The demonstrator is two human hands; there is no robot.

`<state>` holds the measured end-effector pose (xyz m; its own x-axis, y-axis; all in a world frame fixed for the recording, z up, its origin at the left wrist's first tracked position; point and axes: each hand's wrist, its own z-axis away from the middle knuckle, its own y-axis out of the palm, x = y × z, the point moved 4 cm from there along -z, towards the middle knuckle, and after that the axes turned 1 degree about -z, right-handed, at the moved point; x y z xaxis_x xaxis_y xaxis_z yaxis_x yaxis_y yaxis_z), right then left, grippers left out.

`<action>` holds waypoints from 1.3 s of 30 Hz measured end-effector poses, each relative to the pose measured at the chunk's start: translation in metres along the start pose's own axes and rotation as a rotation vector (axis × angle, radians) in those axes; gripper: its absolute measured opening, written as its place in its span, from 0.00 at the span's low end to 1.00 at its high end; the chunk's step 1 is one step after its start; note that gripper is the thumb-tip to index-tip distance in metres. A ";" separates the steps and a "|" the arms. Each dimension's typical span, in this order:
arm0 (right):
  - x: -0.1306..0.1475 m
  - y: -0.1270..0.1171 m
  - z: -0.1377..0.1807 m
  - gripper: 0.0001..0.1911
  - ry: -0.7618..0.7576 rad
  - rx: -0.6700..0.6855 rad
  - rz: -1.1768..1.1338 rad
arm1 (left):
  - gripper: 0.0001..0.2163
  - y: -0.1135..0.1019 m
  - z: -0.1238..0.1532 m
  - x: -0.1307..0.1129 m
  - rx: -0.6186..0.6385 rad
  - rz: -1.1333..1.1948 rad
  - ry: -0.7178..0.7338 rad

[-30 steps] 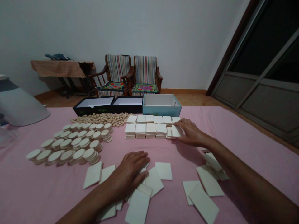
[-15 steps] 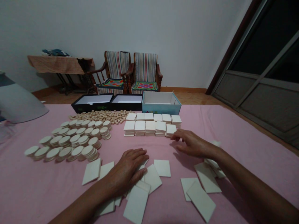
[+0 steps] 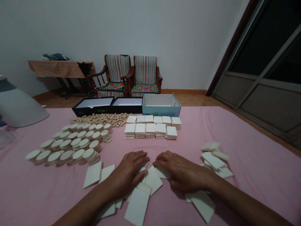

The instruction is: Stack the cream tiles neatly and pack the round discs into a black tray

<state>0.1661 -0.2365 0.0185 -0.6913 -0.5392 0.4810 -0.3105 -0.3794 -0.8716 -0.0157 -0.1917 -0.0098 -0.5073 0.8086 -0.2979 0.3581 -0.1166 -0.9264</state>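
On a pink cloth (image 3: 246,147), before two chairs (image 3: 118,69) and a pale wall (image 3: 183,47), the left hand (image 3: 129,171) lies bent over loose tiles (image 3: 138,204), thumb apart. The right hand (image 3: 181,171) curls its fingers at one tile's (image 3: 163,174) far edge; whether either hand grips, I cannot tell.

Home room, cushioned wooden armchairs (image 3: 118,73), draped table (image 3: 58,68)

Right hand (image 3: 180,171) over a white tile (image 3: 162,174)
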 end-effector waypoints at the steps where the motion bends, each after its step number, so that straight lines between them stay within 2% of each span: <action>1: -0.001 0.000 0.000 0.29 0.038 -0.017 0.008 | 0.17 0.000 0.000 0.000 -0.001 0.001 0.001; 6: -0.010 -0.005 0.007 0.28 0.261 -0.112 0.037 | 0.17 -0.001 0.000 0.000 -0.027 0.012 0.011; 8: -0.014 -0.005 0.008 0.31 0.242 -0.090 0.042 | 0.17 -0.001 0.001 0.000 -0.025 0.014 0.015; 10: -0.016 -0.004 0.009 0.33 0.159 -0.051 0.048 | 0.17 0.000 0.001 0.000 -0.013 0.011 0.010; 13: -0.024 -0.006 0.010 0.29 0.134 -0.057 0.052 | 0.17 0.000 0.001 0.001 -0.003 0.011 0.002; 16: -0.036 -0.023 0.010 0.25 0.222 -0.178 0.100 | 0.17 -0.001 0.001 0.000 -0.002 0.016 -0.003; 20: -0.060 -0.061 0.006 0.22 0.373 -0.392 0.247 | 0.17 -0.001 0.000 0.000 -0.003 0.024 -0.001; 24: -0.088 -0.081 -0.007 0.21 0.451 -0.464 0.301 | 0.17 0.002 0.002 0.003 -0.004 0.026 0.001; 30: -0.105 -0.076 -0.011 0.20 0.381 -0.546 0.254 | 0.17 0.002 0.003 0.004 -0.001 0.028 0.000; 34: -0.107 -0.065 0.001 0.15 0.549 -0.546 0.234 | 0.17 0.002 0.003 0.003 0.000 0.027 0.004; 39: -0.105 -0.040 0.003 0.18 0.694 -0.500 0.199 | 0.17 0.001 0.003 0.002 -0.006 0.028 0.003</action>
<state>0.2526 -0.1668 0.0035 -0.9532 0.0804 0.2913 -0.2792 0.1346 -0.9508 -0.0184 -0.1916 -0.0123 -0.4944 0.8070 -0.3231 0.3771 -0.1357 -0.9162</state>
